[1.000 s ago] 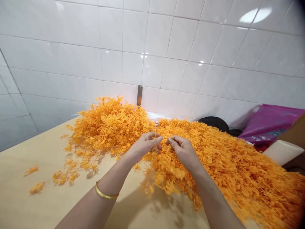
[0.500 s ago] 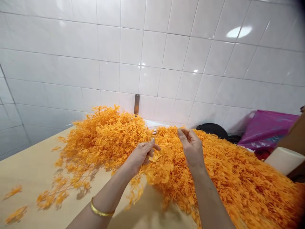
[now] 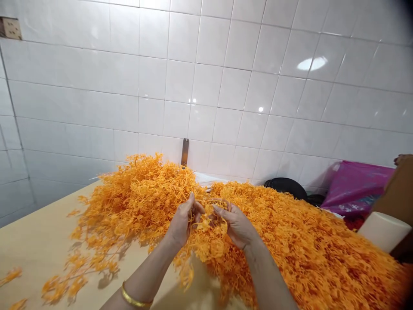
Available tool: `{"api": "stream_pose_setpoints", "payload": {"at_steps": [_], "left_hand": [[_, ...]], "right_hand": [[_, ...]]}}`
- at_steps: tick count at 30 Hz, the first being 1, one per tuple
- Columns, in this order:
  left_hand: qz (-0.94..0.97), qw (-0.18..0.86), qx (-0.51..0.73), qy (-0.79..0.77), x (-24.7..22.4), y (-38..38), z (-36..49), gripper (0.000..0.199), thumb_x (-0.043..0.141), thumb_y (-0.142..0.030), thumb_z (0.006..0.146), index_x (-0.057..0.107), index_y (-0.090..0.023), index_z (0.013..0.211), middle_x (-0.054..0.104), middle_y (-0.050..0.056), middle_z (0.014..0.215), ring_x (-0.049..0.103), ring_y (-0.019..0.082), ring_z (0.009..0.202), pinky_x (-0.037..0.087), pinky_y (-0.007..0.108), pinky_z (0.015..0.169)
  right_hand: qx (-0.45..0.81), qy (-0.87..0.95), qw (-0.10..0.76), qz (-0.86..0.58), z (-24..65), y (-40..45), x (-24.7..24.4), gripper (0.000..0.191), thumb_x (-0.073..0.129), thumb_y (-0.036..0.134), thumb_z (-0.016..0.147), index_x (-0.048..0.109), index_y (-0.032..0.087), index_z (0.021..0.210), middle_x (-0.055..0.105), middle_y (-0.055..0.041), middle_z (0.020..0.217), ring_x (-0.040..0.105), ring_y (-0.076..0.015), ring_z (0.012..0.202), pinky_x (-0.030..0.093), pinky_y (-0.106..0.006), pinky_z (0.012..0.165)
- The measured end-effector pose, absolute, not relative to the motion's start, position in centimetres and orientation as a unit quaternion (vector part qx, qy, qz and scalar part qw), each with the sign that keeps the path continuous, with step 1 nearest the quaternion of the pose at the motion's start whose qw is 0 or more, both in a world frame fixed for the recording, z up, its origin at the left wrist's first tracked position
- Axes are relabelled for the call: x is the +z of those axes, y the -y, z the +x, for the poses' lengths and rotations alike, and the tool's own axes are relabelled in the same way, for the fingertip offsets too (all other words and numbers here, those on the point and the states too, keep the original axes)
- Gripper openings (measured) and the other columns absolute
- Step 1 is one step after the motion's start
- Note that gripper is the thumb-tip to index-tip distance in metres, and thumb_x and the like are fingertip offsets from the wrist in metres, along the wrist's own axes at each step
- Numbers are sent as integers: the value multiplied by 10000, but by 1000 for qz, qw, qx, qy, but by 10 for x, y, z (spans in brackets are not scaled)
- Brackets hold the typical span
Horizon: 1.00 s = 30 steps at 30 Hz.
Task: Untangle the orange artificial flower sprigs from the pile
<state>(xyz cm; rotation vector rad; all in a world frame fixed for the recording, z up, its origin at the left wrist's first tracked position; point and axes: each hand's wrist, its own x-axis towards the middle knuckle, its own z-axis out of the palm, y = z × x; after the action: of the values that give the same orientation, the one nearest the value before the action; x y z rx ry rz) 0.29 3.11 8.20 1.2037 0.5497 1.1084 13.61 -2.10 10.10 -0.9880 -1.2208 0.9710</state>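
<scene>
Between my hands hangs an orange artificial flower sprig (image 3: 209,241), its thin stem bent in a loop at the top. My left hand (image 3: 183,219) is closed around the sprig's stem, thumb pointing up. My right hand (image 3: 237,224) pinches the stem's other part with thumb and forefinger, close to the left fingers. Behind and to the left lies a heap of orange sprigs (image 3: 135,193). A larger orange pile (image 3: 322,249) spreads under and beyond my right arm. A gold bangle (image 3: 134,298) circles my left wrist.
A pale table (image 3: 35,234) carries the piles, with loose orange pieces (image 3: 64,282) at the left. Along the white tiled wall are a metal bracket (image 3: 185,153), black round discs (image 3: 287,187) and a purple bag (image 3: 355,185). A white roll (image 3: 385,230) stands beside a cardboard box (image 3: 395,189).
My right hand has moved left and down to meet my left hand, and the stem now bends in a loop between them. The view has tilted slightly upward.
</scene>
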Motion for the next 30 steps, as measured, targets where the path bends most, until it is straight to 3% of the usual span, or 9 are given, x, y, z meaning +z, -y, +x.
{"api": "stream_pose_setpoints", "payload": {"at_steps": [4,7,9,11,14,18,25,30], "left_hand": [[508,618,534,-273,82,-38,0,364,549,-476,664,554,-122,581,498,7,575,443,79,540,325,197,516],[497,680,479,-248,84,-35,-1,312,618,-426,619,571,-125,685,526,17,611,486,100,579,346,215,546],[509,720,411,-229,83,-30,0,296,651,-395,592,547,-131,678,498,-1,548,434,75,473,301,204,469],[534,737,352,-217,81,-27,0,289,660,-380,589,508,-137,627,411,-41,465,282,29,371,178,188,396],[561,738,314,-202,79,-27,-3,298,649,-379,609,476,-138,576,261,-80,424,121,14,374,59,204,399],[577,731,310,-195,82,-38,-17,257,659,-355,603,551,-124,632,217,-85,419,108,20,387,48,214,406],[565,684,399,-231,87,-58,-36,227,659,-332,595,562,-127,583,237,-80,390,131,19,359,55,217,392],[633,635,346,-275,88,-51,-34,257,647,-383,592,577,-136,585,234,-76,392,130,30,372,56,234,405]], "right_hand": [[447,507,605,-422,138,21,102,288,613,377,658,540,159,831,433,51,527,406,-73,468,392,-224,509],[436,531,590,-425,138,21,102,268,612,390,655,538,155,761,403,53,553,380,-64,463,371,-211,472],[435,535,580,-433,135,20,102,285,623,405,635,532,154,732,407,48,569,384,-67,478,371,-211,464],[440,515,577,-456,133,19,102,313,648,416,599,524,153,715,429,40,592,395,-72,500,364,-204,451],[452,457,584,-496,134,19,104,343,661,440,566,487,162,668,436,42,576,390,-73,490,333,-196,425],[468,456,555,-515,139,22,107,380,643,479,568,414,176,588,361,67,495,312,-57,423,257,-189,381],[427,601,419,-530,142,27,107,295,634,404,606,497,143,588,371,55,501,291,-54,453,209,-192,426],[374,581,473,-546,152,23,105,275,614,406,629,509,151,627,397,49,532,319,-65,479,229,-197,451]]}}
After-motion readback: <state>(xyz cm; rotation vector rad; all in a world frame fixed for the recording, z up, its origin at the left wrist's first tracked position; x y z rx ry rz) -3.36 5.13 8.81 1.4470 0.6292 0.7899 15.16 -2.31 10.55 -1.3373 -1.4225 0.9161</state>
